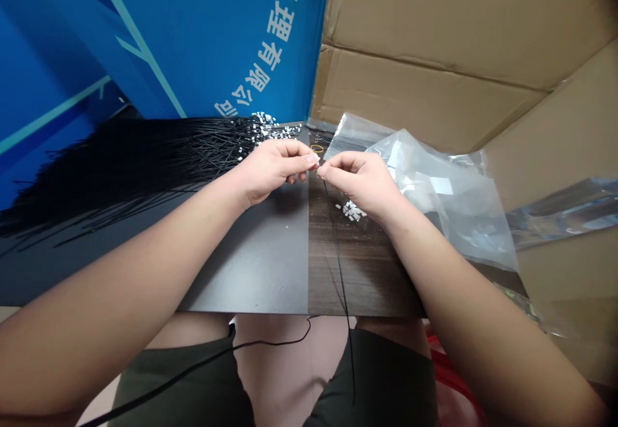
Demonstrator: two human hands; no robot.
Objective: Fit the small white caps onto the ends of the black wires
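Note:
My left hand [270, 168] and my right hand [360, 179] meet fingertip to fingertip above the dark board [270, 259]. Both are pinched closed on the end of a thin black cord [340, 266], which runs from my fingers down over the board's front edge and across my lap. What sits between the fingertips is too small to make out. A small pile of white clips [352, 211] lies under my right hand. To the left, a large bundle of black cords [125, 163] fans out, with white tips [265, 127] at its far end.
Clear plastic bags [434, 182] lie at the right of the board. A blue printed panel [193, 34] stands behind on the left, cardboard box walls [434, 47] behind and to the right. A small yellow ring [316, 148] lies beyond my fingers.

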